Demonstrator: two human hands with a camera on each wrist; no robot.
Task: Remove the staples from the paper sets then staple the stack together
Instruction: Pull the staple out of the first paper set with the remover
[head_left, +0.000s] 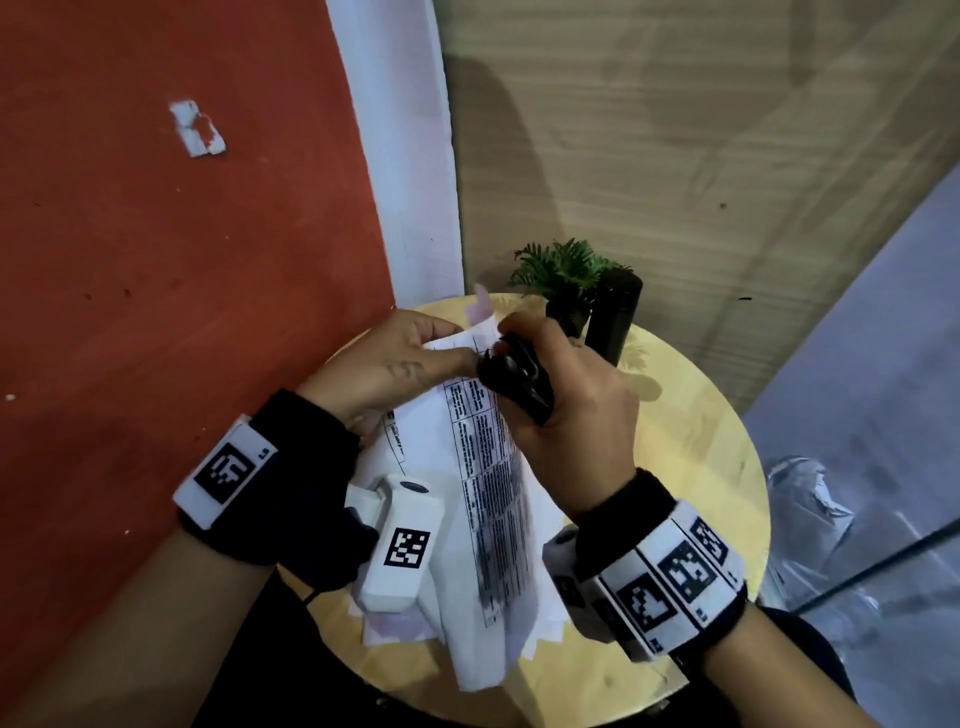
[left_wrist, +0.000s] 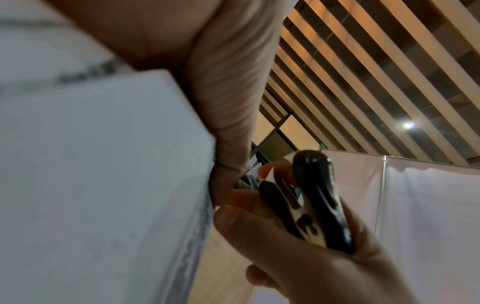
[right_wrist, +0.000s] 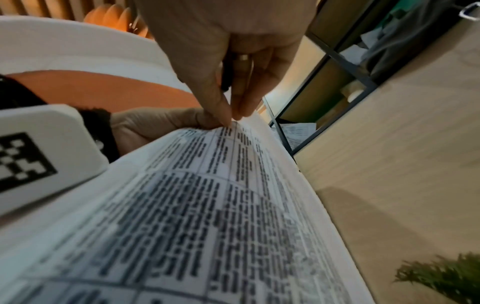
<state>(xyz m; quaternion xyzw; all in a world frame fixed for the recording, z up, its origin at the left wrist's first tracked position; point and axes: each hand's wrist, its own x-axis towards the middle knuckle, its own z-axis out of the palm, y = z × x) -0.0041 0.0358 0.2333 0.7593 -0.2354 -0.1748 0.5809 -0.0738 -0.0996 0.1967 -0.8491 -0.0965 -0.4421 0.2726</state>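
A printed paper set (head_left: 488, 467) is lifted off the round wooden table (head_left: 701, 441), curving up toward its top corner. My left hand (head_left: 447, 345) pinches that corner between thumb and fingers. My right hand (head_left: 535, 364) grips a black staple remover (head_left: 511, 379) with its nose at the same corner. In the left wrist view the staple remover (left_wrist: 317, 197) sits in the right hand (left_wrist: 298, 257) right beside the paper's (left_wrist: 103, 185) edge. The right wrist view shows the fingertips (right_wrist: 233, 111) meeting the printed sheet (right_wrist: 207, 205) at the corner. No staple is visible.
More white sheets (head_left: 395, 631) lie on the table under the lifted set. A small green plant (head_left: 566, 270) and a black cylinder (head_left: 613, 317) stand at the table's far edge. A red wall is at the left; a crumpled plastic bag (head_left: 810, 499) lies at the right.
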